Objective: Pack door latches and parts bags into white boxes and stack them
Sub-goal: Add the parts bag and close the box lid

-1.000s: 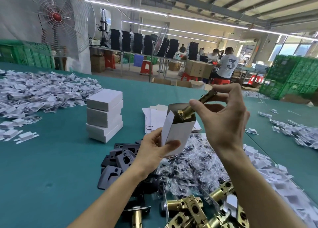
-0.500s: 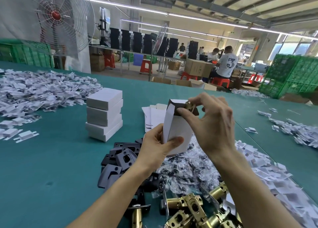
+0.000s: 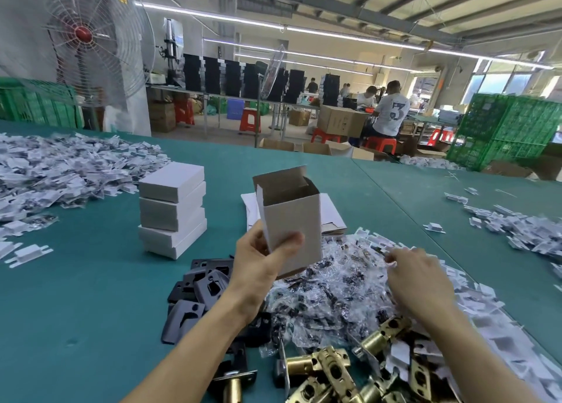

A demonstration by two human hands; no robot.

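Cardboard, thin and likely light, the white box (image 3: pixel 292 220) stood upright above the table (image 3: pixel 91 281) in the left hand (image 3: pixel 261 268), fingers wrapped round its lower walls, flap open; squeezing hard would probably crush it. The right hand (image 3: pixel 416 278) lay over the slippery parts bags (image 3: pixel 334 293) just beside; whether it pinched one was unclear.

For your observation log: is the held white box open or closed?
Open: the white box has its top flap up, brown inside showing; left hand grips it.
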